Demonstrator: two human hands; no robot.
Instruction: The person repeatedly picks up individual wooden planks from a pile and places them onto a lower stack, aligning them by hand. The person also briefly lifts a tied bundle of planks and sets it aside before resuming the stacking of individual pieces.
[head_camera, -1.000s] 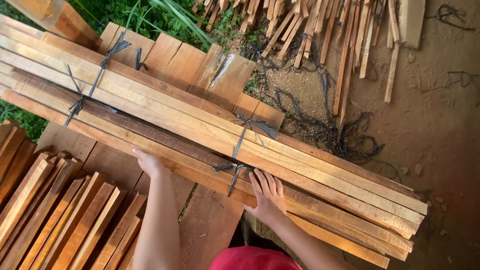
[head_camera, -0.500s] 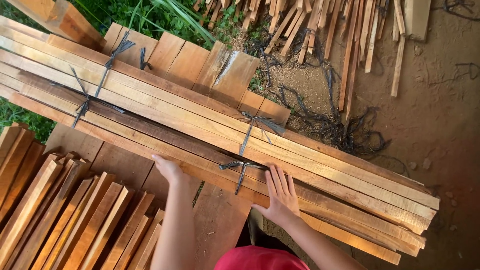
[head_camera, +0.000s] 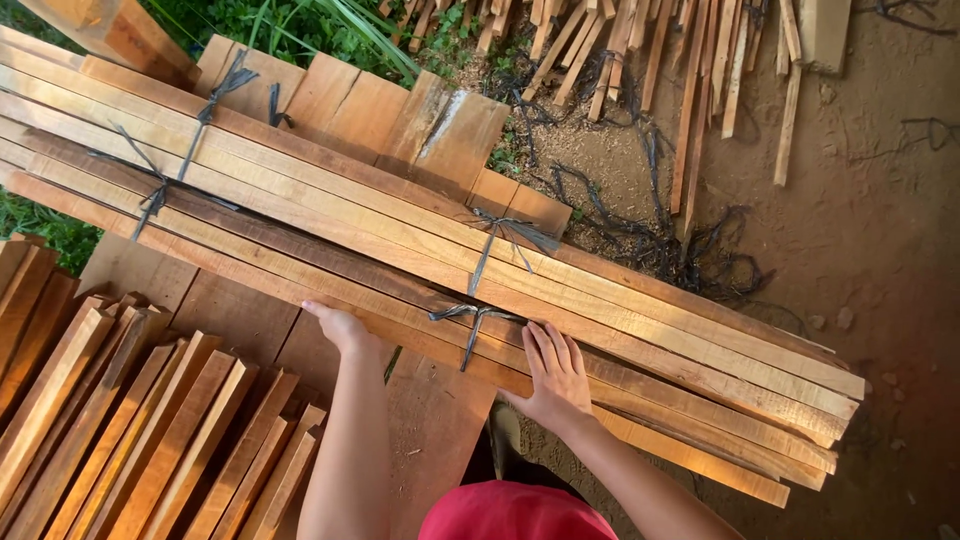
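Head view, and the picture has slid a touch since half a second back: both hands sit a little lower and further right in frame, but their places on the wood are unchanged. The left hand (head_camera: 345, 328) is curled against the near edge of the long bundle of slats (head_camera: 420, 240), fingers bent over the lowest strip; whether they actually grip it, I cannot tell. The right hand (head_camera: 556, 375) lies flat on top of the same bundle, fingers spread and straight, holding nothing, just pressing down beside the nearest black tie (head_camera: 472, 325).

Count them: two hands, three black ties in sight on the bundle, the near one, a second black tie (head_camera: 500, 240) just above it, and a far tie (head_camera: 160, 185) out to the left. The bundle lies slantwise across a row of short boards (head_camera: 400, 115).

Around it: a stack of short slats (head_camera: 130, 430) at lower left, just beside the left forearm. Loose sticks (head_camera: 700, 70) lie scattered on the dirt ground (head_camera: 880, 250) up top, with tangled black cord (head_camera: 660, 240) near the bundle's far side. Grass (head_camera: 310, 25) behind. The person's red shirt (head_camera: 515, 512) hides the bottom edge.
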